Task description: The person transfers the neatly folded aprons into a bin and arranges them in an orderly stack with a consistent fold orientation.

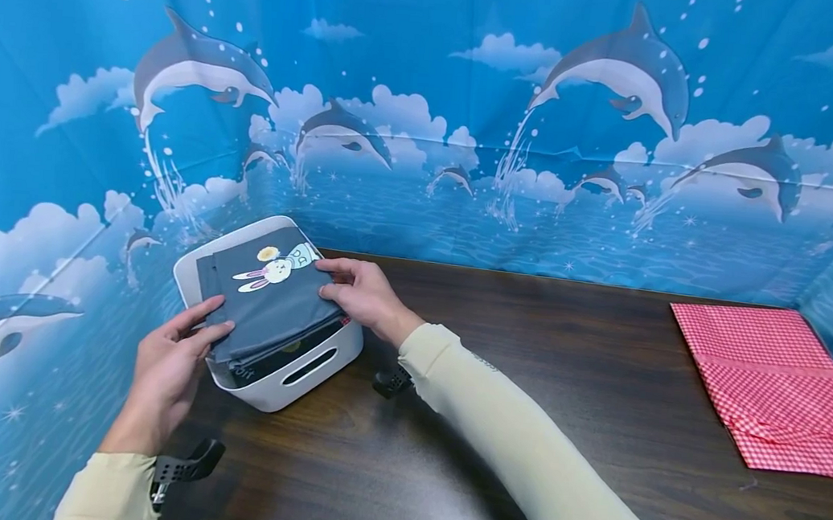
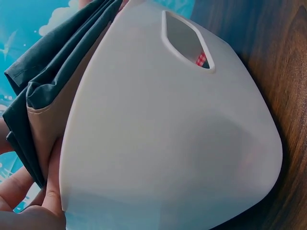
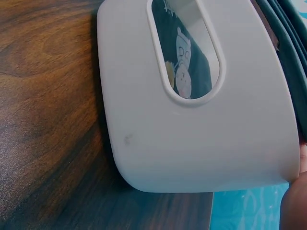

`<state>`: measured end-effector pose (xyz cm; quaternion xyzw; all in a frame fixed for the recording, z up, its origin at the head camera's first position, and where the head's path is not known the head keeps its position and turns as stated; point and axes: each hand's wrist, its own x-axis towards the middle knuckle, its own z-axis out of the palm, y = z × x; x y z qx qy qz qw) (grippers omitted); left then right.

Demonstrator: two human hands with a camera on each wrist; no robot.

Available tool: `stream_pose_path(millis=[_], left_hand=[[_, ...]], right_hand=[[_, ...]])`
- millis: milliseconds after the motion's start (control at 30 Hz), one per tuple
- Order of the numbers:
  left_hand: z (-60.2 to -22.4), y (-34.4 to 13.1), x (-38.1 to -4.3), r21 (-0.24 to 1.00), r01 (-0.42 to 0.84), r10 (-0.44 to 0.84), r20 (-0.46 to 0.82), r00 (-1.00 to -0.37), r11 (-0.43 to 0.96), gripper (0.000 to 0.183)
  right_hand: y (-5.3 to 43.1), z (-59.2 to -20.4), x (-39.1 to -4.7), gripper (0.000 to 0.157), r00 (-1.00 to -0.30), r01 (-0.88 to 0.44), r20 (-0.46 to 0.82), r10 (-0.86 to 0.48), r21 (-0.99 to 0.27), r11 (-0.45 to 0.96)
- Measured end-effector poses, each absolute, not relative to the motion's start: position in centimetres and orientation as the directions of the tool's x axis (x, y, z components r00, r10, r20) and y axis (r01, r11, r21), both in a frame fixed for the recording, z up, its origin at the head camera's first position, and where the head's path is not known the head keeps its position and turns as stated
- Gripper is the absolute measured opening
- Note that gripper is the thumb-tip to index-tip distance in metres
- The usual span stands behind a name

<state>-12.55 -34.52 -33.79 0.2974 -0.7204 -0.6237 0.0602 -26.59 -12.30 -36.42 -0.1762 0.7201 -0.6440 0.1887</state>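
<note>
A folded dark grey-blue cloth (image 1: 268, 314) with a printed rabbit lies flat across the top of a white plastic basket (image 1: 272, 396). My left hand (image 1: 168, 367) pinches its left edge, thumb on top; the left wrist view shows fingers beneath the cloth's folded layers (image 2: 62, 67), next to the basket wall (image 2: 129, 124). At the right edge, my right hand (image 1: 366, 295) pinches the cloth between thumb and fingers. Through the slot in the basket wall (image 3: 201, 139), the right wrist view shows more dark cloth (image 3: 199, 74) with a rabbit print inside.
A red-and-white checked cloth (image 1: 785, 382) lies folded on the right of the dark wooden table (image 1: 527, 332). A blue dolphin-print curtain (image 1: 430, 68) hangs behind and to the left, close to the basket. Black wrist mounts (image 1: 188, 463) stick out under both wrists.
</note>
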Motion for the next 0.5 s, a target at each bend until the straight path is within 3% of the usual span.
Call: stream_pose_path(millis=[500], left_hand=[[-33.85, -34.23, -12.63, 0.916, -0.383, -0.521, -0.27, -0.809, 0.121, 0.06]], right_hand=[[-12.14, -36.38, -26.46, 0.04, -0.865, -0.031, -0.034, -0.5, -0.992, 0.122]])
